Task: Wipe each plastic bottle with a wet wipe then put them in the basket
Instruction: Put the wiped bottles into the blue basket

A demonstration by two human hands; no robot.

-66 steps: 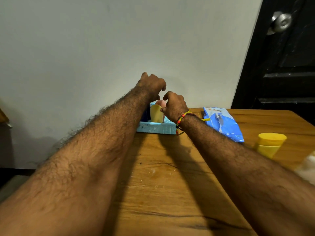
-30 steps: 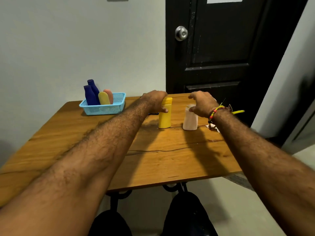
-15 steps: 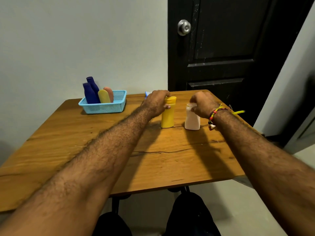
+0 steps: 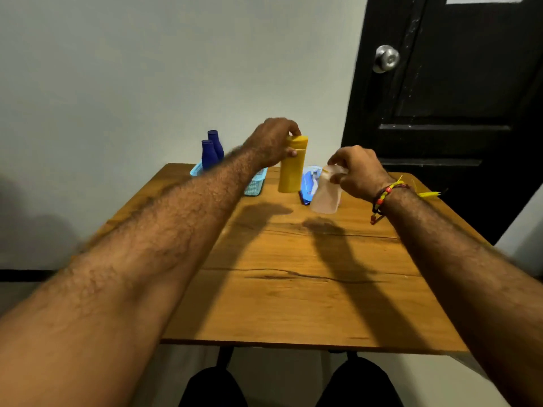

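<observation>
basket (image 4: 255, 185): 2 blue bottles (image 4: 212, 149) already in, rest hidden by arm
left hand (image 4: 271, 142): gripping yellow bottle (image 4: 291, 165), lifted near basket
right hand (image 4: 357, 171): holding pale bottle (image 4: 326, 190), tilted, off table
left: prob these 2 to drop in

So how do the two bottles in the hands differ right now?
The yellow bottle is opaque and upright; the pale bottle is translucent, shorter and tilted. The left hand grips the yellow one, the right hand the pale one. Both are held near the cap.
</observation>
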